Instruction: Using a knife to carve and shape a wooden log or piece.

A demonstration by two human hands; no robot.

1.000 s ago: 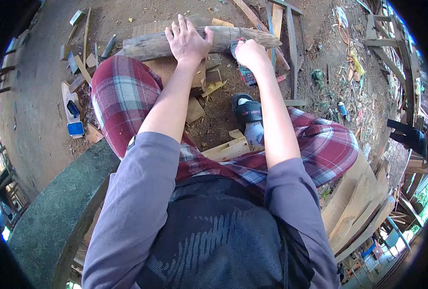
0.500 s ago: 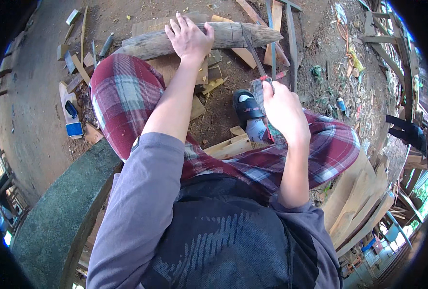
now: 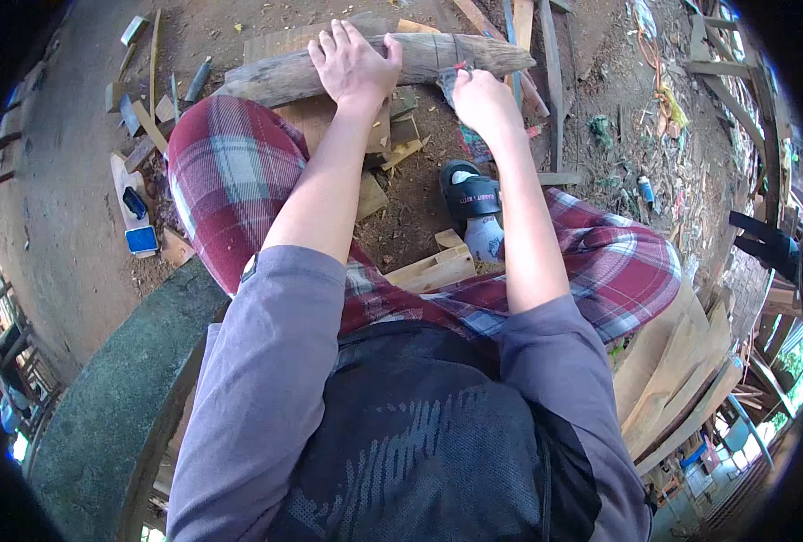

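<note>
A weathered, tapered log [image 3: 279, 76] lies crosswise in front of me, its narrow end to the right. My left hand [image 3: 354, 65] rests flat on top of it, fingers spread. Near the narrow end, my right hand [image 3: 487, 104] is closed round the handle of a hand saw [image 3: 456, 47]. The saw's dark, narrow blade crosses the log, and red shows where blade meets handle. Most of the handle is hidden by my fingers. A thin dark line runs across the wood just left of the blade.
My sandalled foot [image 3: 471, 194] is on the dirt below the log. Wood blocks [image 3: 433, 266] lie between my legs. Planks [image 3: 677, 361] are stacked at the right, long strips [image 3: 550, 86] lie beyond the log's tip, and a blue-topped object [image 3: 141, 239] sits at the left.
My right hand has pushed the saw forward, away from me, so its grip is now close to the log. My left hand stays on the log.
</note>
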